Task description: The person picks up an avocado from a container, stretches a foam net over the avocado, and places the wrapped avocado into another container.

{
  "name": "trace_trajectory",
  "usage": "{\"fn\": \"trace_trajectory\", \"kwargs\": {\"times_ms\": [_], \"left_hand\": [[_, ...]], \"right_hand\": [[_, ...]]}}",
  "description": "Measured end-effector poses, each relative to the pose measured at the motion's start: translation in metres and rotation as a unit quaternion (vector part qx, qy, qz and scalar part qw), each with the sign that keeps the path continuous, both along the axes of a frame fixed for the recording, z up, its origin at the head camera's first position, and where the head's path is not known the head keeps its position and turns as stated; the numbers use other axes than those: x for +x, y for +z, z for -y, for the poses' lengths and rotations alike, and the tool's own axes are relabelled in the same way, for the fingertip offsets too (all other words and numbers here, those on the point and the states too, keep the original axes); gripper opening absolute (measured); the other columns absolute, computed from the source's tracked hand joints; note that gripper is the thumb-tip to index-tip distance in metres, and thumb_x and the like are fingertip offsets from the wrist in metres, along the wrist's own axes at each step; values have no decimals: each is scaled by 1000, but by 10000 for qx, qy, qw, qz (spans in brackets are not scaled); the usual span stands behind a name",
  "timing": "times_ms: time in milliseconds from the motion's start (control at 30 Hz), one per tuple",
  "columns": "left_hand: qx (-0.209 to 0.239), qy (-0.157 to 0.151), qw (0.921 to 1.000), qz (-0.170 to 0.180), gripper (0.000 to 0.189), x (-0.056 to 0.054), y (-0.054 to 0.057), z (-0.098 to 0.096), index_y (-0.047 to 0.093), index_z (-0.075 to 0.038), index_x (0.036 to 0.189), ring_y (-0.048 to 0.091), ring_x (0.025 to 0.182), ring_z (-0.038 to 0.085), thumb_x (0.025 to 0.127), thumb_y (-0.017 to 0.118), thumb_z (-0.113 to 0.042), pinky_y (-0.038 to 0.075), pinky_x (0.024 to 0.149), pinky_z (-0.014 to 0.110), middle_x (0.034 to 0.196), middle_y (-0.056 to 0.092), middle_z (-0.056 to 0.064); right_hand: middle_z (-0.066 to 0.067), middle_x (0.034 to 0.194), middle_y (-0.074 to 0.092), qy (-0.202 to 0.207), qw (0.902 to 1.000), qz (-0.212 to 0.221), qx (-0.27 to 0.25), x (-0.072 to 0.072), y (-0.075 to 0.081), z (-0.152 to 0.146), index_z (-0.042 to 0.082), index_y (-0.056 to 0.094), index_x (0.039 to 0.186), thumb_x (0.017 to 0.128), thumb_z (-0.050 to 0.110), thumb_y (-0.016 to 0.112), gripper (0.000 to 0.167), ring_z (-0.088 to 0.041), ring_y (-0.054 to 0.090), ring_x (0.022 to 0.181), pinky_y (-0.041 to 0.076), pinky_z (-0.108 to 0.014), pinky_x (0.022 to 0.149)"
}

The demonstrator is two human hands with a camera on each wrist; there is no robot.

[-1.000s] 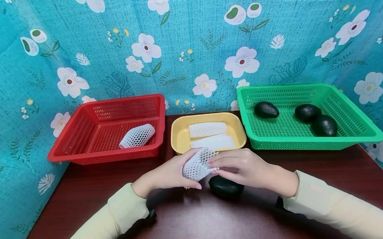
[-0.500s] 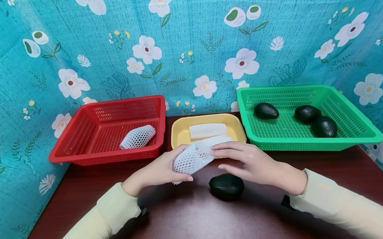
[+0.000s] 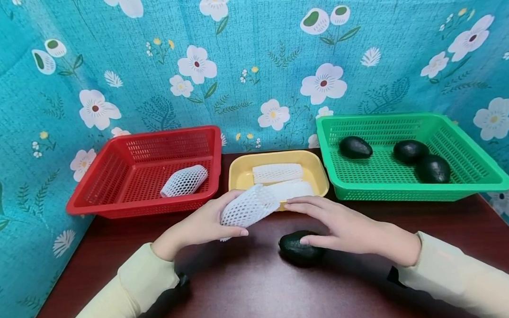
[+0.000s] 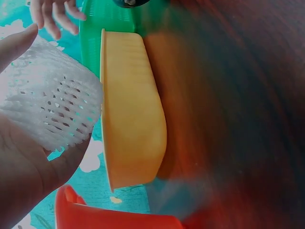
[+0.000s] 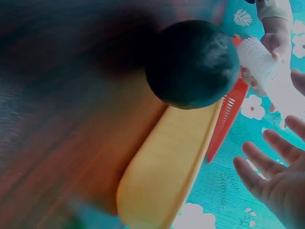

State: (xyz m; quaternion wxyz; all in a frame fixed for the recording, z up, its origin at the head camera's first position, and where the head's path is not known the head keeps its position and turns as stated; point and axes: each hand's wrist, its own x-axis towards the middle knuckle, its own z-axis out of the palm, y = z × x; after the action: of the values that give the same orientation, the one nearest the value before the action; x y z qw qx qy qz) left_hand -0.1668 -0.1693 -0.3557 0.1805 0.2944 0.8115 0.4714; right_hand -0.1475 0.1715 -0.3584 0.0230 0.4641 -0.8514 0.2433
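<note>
My left hand (image 3: 199, 224) grips a white foam net sleeve (image 3: 249, 207), fingers behind it and thumb along its lower side. In the left wrist view the mesh sleeve (image 4: 57, 95) bulges out between thumb and fingers. My right hand (image 3: 342, 226) hovers with fingers spread, apart from the sleeve. Its thumb overlaps a dark avocado (image 3: 298, 249) on the table in the head view. From the right wrist the avocado (image 5: 193, 64) looks apart from the fingers, and the right hand (image 5: 281, 176) holds nothing.
Behind the hands stands a yellow tray (image 3: 238, 171) with white foam sleeves (image 3: 277, 172). At left, a red basket (image 3: 143, 206) holds a net-wrapped item (image 3: 184, 180). The green basket (image 3: 409, 191) at right contains several avocados (image 3: 432, 169).
My left hand has carried the foam sleeve to the left and slightly up. The right hand has let go of the sleeve's end, moved right and opened near the avocado.
</note>
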Motion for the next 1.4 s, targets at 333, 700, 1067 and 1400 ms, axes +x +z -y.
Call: {"fn": "trace_trajectory", "kwargs": {"times_ms": [333,700,1067,1400], "left_hand": [[-116,122,9996,229,79,3,-12,5,42,-20,151,56,124,23,85,85,-25,54,97,43,140,58,3],[-444,149,9985,297,79,4,-27,6,43,-20,150,57,119,22,83,86,-26,54,92,38,135,59,2],[-610,76,9980,124,76,4,-31,6,47,-21,148,56,117,20,83,86,-27,52,94,41,133,60,-1],[-731,13,9972,-146,76,2,-37,5,47,-23,148,57,115,15,83,87,-28,52,94,38,132,60,-6]], "right_hand": [[-4,156,43,33,9949,786,631,3,-18,-8,21,37,158,90,46,78,83,-23,45,139,46,-47,107],[-1,144,52,71,9906,1032,894,6,-35,-7,16,51,148,83,26,87,75,-21,53,128,48,-44,103],[4,135,54,-33,9914,1035,801,9,-35,-7,16,53,144,83,15,83,68,-13,57,116,52,-39,98],[0,135,54,-117,9953,771,569,1,-28,-10,13,50,145,83,16,84,71,-12,57,113,53,-38,95]]}}
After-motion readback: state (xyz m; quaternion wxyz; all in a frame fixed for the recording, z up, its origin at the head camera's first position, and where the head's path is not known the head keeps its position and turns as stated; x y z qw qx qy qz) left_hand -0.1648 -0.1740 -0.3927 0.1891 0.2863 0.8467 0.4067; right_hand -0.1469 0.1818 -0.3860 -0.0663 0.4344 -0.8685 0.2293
